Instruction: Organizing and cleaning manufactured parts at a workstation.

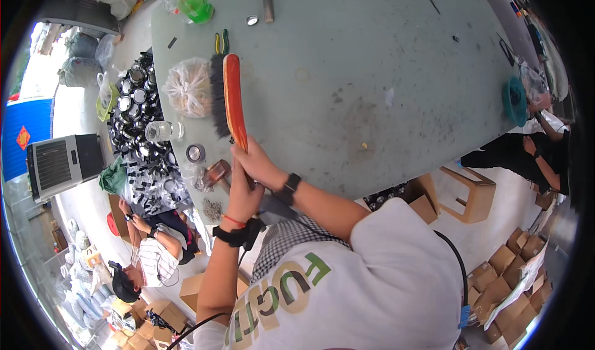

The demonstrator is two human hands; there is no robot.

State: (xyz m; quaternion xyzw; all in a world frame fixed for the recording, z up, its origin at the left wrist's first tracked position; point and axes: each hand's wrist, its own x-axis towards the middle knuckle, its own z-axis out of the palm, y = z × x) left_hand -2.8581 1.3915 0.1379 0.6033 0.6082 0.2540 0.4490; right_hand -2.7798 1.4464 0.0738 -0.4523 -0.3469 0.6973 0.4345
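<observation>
Orange-backed, black-bristled brush point(228, 99) stands on edge above table.

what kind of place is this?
Probably a small assembly or packing workshop: a big worn worktable, a heap of shiny metal parts on the floor, stacked cardboard boxes. Both hands hold a red-backed brush.

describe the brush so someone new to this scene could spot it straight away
Start at the big grey-green table and go to its near left edge, where both hands meet. The brush stands up from the right hand: a long orange wooden back with black bristles on its left, the only orange thing there.
</observation>
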